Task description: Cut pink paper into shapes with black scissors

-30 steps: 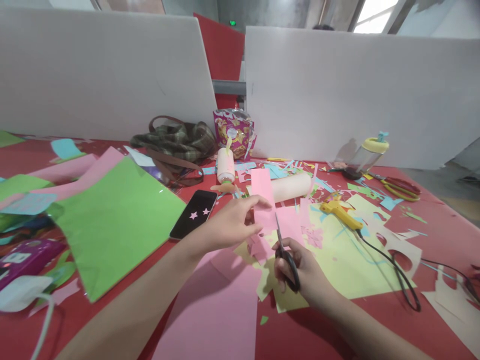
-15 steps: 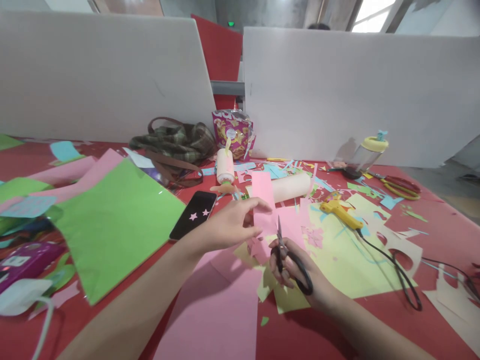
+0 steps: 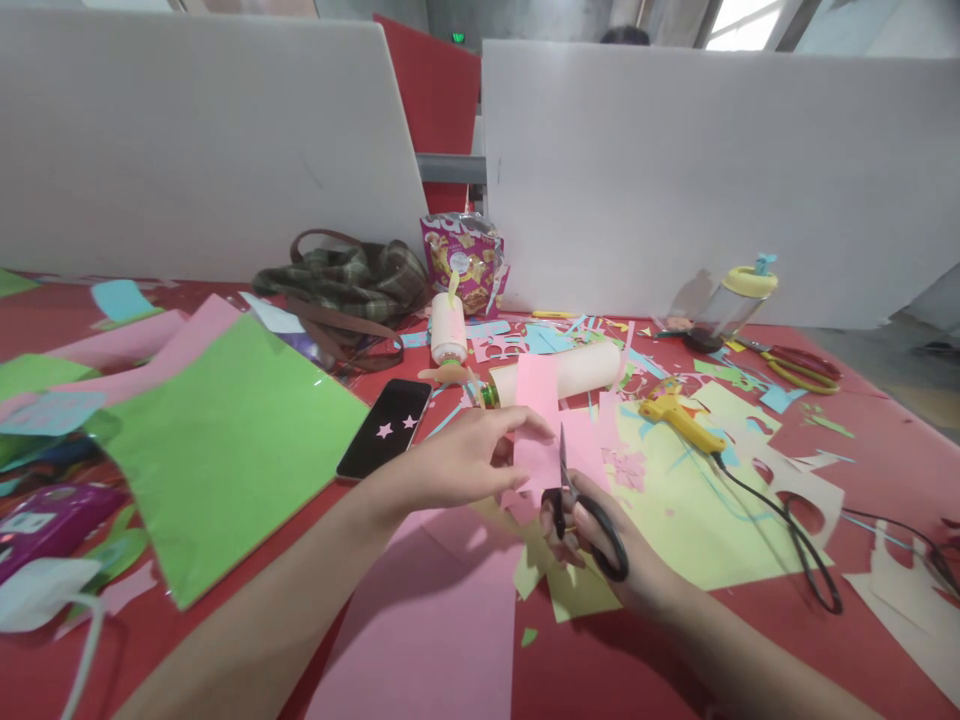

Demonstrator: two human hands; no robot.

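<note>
A strip of pink paper (image 3: pixel 537 385) stands upright in my left hand (image 3: pixel 469 455), whose fingers and thumb grip its left side. My right hand (image 3: pixel 589 525) is closed around black-handled scissors (image 3: pixel 592 515). Their blades point up at the right edge of the pink strip. I cannot tell whether the blades touch the paper. Under my hands lie a large pink sheet (image 3: pixel 427 620) and yellow paper scraps (image 3: pixel 581 590). Behind the strip lies a cream paper roll (image 3: pixel 589 368).
A phone (image 3: pixel 384 428) with two pink stars and a green sheet (image 3: pixel 232 450) lie left. A yellow glue gun (image 3: pixel 682 420) with a black cord is right, near red-handled scissors (image 3: pixel 802 365) and a clear bottle (image 3: pixel 731 305). A snack bag (image 3: pixel 463 255) stands behind, before white panels.
The pink strip and my left hand have moved slightly right and down. The scissor blades now look closer together and point more upright. The whole view has shifted a little.
</note>
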